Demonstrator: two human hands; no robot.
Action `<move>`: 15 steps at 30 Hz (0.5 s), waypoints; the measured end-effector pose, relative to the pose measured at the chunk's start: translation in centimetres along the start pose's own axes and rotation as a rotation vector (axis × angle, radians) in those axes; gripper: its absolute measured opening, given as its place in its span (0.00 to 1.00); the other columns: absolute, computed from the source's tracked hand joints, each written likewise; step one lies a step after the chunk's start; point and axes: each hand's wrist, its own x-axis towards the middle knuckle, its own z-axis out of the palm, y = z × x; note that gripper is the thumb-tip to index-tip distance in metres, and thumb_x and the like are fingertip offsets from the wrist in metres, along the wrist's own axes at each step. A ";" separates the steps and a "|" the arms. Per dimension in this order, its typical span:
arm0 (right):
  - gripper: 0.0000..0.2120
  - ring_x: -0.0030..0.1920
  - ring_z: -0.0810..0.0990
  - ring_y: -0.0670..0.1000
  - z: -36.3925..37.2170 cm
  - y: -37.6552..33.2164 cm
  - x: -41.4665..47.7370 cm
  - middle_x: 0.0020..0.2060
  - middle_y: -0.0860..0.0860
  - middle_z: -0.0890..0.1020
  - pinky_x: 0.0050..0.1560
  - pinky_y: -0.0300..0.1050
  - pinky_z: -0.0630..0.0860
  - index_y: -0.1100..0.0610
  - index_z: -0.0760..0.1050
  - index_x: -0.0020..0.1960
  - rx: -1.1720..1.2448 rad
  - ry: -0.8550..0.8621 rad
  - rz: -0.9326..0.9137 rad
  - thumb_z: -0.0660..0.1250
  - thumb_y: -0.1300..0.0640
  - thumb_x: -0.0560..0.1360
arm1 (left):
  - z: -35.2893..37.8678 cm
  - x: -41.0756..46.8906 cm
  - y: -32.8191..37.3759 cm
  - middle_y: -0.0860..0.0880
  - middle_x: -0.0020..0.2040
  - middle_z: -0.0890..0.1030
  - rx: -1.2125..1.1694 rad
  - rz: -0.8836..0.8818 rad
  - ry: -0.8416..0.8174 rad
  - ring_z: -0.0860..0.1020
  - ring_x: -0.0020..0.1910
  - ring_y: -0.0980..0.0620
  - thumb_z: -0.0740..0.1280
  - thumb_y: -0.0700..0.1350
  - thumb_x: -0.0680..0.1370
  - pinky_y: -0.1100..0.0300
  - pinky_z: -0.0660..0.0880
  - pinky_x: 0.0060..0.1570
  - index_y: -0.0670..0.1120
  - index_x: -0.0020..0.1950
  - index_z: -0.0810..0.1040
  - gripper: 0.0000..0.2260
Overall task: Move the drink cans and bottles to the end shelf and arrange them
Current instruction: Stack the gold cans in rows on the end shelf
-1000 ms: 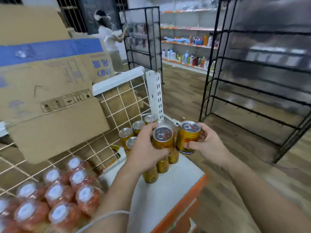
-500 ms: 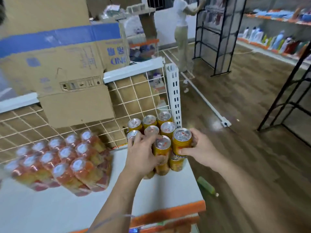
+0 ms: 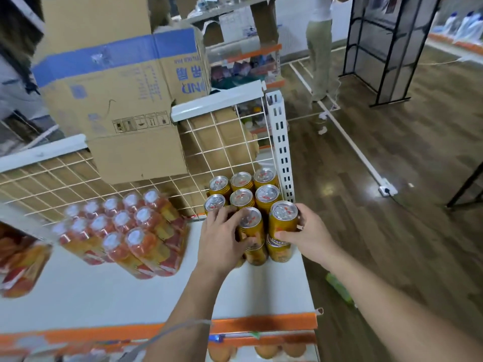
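left hand (image 3: 224, 241) is wrapped round left can (image 3: 250, 223), thumb across the front, fingers curled behind. right hand (image 3: 311, 236) is clamped on right can (image 3: 283, 218), thumb on the label, fingers round the far side. both cans are upright and side by side, right can at 3 o'clock of left can. each sits directly over one of the lower cans (image 3: 257, 256) standing on the shelf (image 3: 117, 296); can't tell if they're fully seated.

back cans (image 3: 241, 197): six gold ones with silver tops in two rows at 12 o'clock of the held pair, packed into the shelf's right rear corner against the wire grid (image 3: 214, 142) and slotted post (image 3: 281, 142).

bottle pack (image 3: 130, 231): shrink-wrapped, white caps, orange contents. it's tilted on the shelf at 9 o'clock of the left hand, apart from the cans. second pack (image 3: 21, 265) is at the far 9 o'clock edge, blurred.

cardboard box (image 3: 117, 100) with blue tape hangs over the grid at 11 o'clock. orange strip (image 3: 261, 322) runs along the shelf front at 6 o'clock. green object (image 3: 338, 287) lies on the wood floor at 5 o'clock of the right hand. black rack (image 3: 379, 48) and a person (image 3: 320, 48) stand at 1 o'clock, far back.
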 end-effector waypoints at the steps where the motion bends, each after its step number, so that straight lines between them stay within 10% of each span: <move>1: 0.30 0.60 0.81 0.47 0.0 0.0 -0.1 0.55 0.43 0.84 0.62 0.51 0.79 0.45 0.76 0.61 -0.013 -0.005 -0.004 0.83 0.60 0.64 | -0.1 0.1 0.1 0.58 0.65 0.77 0.031 0.000 -0.009 0.67 0.67 0.49 0.78 0.60 0.68 0.53 0.65 0.65 0.60 0.69 0.77 0.30; 15: 0.37 0.65 0.77 0.44 1.6 -0.2 -0.7 0.65 0.38 0.78 0.67 0.56 0.76 0.37 0.68 0.70 -0.128 -0.117 -0.115 0.77 0.43 0.63 | -0.8 -0.7 -0.6 0.59 0.63 0.75 0.061 0.012 -0.045 0.67 0.69 0.51 0.75 0.62 0.71 0.54 0.59 0.68 0.58 0.68 0.76 0.27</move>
